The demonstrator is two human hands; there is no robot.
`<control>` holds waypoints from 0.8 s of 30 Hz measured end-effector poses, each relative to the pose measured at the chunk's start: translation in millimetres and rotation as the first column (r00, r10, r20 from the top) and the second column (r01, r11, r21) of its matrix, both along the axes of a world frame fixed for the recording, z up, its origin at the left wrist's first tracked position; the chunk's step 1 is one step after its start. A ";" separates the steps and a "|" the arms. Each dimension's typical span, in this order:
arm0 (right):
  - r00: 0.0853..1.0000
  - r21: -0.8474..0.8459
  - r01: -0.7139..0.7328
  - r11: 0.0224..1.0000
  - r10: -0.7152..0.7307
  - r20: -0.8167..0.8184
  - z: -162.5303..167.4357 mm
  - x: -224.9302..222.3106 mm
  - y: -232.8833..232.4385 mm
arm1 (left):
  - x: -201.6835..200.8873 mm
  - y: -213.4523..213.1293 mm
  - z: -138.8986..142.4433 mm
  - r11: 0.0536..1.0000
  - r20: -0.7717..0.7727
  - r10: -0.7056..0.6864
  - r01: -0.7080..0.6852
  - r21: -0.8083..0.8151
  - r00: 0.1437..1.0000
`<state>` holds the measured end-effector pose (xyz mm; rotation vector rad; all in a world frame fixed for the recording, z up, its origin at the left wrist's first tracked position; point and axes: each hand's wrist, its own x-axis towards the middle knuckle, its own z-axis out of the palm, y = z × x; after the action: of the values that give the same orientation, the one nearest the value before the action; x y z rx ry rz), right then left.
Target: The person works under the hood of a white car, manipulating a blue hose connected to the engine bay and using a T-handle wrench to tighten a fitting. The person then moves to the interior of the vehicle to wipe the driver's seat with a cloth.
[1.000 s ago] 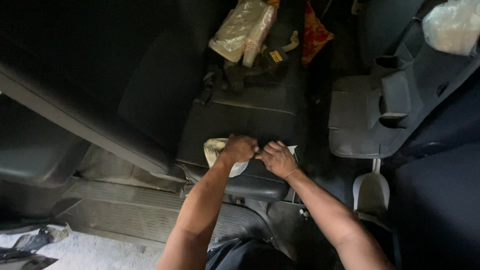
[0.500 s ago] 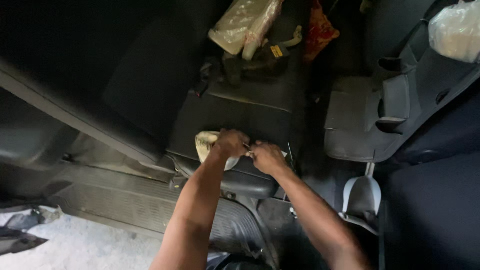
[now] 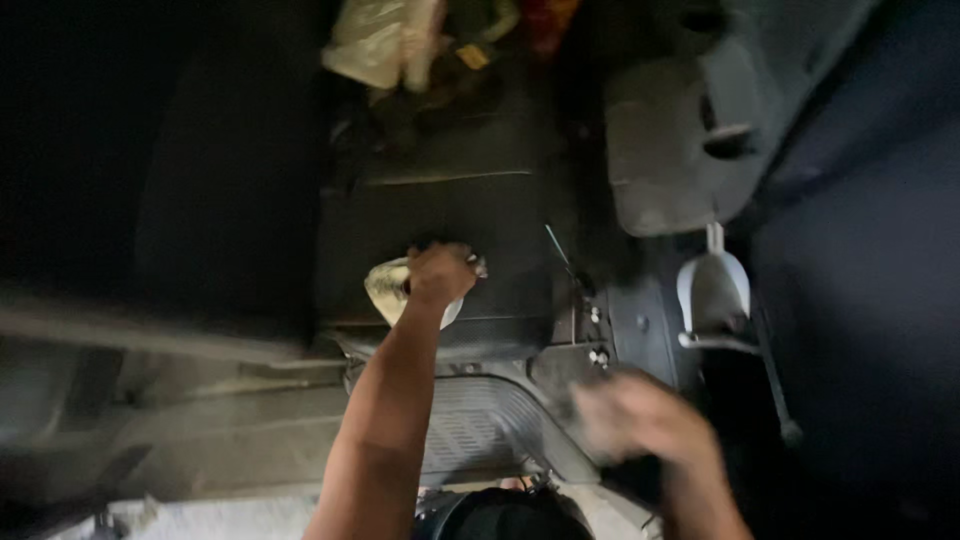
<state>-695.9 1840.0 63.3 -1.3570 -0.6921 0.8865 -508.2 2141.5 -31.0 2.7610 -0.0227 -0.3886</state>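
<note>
While the left hand (image 3: 440, 274) is still pressing the pale cloth (image 3: 392, 288) closed in its fingers onto the dark car seat (image 3: 500, 215), the right hand (image 3: 640, 420) is pulling back — blurred, grip unreadable — leaving the wiping one-handed.

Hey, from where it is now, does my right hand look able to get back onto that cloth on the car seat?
Probably yes. The right hand is blurred, low over the footwell, apart from the cloth, which the left hand presses on the dark seat. Nothing visible stands between them; only the left hand covers part of the cloth.
</note>
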 end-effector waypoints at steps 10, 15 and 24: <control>0.224 -0.366 0.929 0.053 -0.868 0.444 28.1 -109.7 21.2 | -62.1 -1.7 29.0 0.740 0.283 -0.579 0.638 -0.211 0.765; 0.067 -0.013 0.998 0.066 -0.985 0.156 -3.6 -117.7 61.0 | -144.0 -64.7 46.4 0.273 0.082 -0.635 0.323 -0.906 0.768; 0.052 0.194 0.979 0.063 -0.997 0.060 14.8 -166.3 80.3 | -217.0 -82.3 49.6 -0.127 0.075 -0.792 -0.043 -0.991 0.605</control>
<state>-862.2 1920.3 78.0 -1.4086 0.2431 -0.4881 -725.3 2059.2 18.6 0.8958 -0.7861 -0.9514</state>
